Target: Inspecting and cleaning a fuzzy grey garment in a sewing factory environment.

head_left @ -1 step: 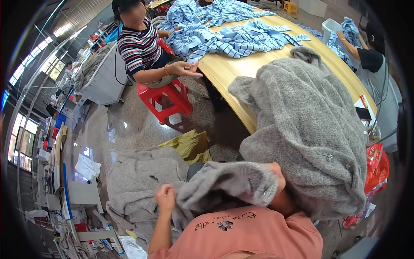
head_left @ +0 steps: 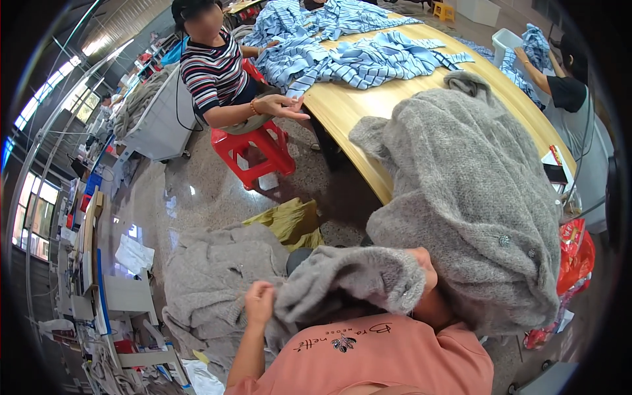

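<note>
Head view: a workshop with a polished stone floor (head_left: 197,191) is showing windows along the left wall. A long curved wooden table (head_left: 355,108) is running from top centre to the right edge. Blue striped garments (head_left: 355,56) are lying piled on its far end. A large grey sweater (head_left: 474,197) is draping over its near edge. More grey knitwear (head_left: 217,276) is lying heaped on the floor, beside a yellow cloth (head_left: 289,220). A seated person (head_left: 214,72) is occupying a red stool (head_left: 253,151).

The left hand (head_left: 259,303) is pinching a grey sleeve (head_left: 349,280) closed between fingers. The right hand (head_left: 424,263) is sitting inside the sleeve's cuff; its grip cannot be determined.
</note>
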Demonstrator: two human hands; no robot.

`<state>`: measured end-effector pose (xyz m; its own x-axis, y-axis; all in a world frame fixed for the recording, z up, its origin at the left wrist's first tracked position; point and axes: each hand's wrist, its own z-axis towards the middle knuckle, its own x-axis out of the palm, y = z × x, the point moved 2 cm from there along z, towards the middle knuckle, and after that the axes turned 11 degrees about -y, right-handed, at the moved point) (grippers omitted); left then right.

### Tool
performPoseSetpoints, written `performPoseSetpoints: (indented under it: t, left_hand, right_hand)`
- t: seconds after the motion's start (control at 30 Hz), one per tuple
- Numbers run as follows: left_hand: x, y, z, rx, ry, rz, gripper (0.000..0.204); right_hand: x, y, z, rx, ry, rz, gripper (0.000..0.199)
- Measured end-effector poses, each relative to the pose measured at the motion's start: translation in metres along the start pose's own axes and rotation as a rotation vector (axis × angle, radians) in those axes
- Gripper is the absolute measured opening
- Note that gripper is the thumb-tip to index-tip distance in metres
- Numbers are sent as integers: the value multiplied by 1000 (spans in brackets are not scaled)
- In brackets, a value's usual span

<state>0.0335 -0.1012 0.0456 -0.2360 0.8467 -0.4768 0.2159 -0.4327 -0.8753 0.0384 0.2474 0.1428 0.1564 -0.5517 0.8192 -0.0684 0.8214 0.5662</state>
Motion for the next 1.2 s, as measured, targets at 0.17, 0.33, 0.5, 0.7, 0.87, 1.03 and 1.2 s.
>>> performPoseSetpoints:
  t: [0.17, 0.33, 0.5, 0.7, 0.87, 1.03, 1.2]
  left_hand:
    - [80, -71, -22, 444, 323, 12, 49]
    - [91, -51, -34, 773, 270, 384, 40]
    - [67, -2, -4, 329, 559, 258, 33]
    - [27, -30, 7, 121, 777, -760, 38]
    - [54, -20, -10, 287, 77, 507, 26]
    - [77, -49, -35, -26, 489, 165, 40]
    - [98, 2, -35, 497, 494, 463, 73]
  right_hand:
    - [-11, -8, 4, 8, 119, -141, 26]
    - [2, 2, -6, -80, -98, -284, 34]
    - [14, 30, 36, -247, -160, -285, 33]
    - [-9, 16, 74, -41, 230, -259, 36]
    - [-57, -35, -45, 185, 427, -156, 39]
    - [-55, -38, 10, 287, 206, -98, 33]
    - [-18, -27, -1, 234, 79, -69, 25]
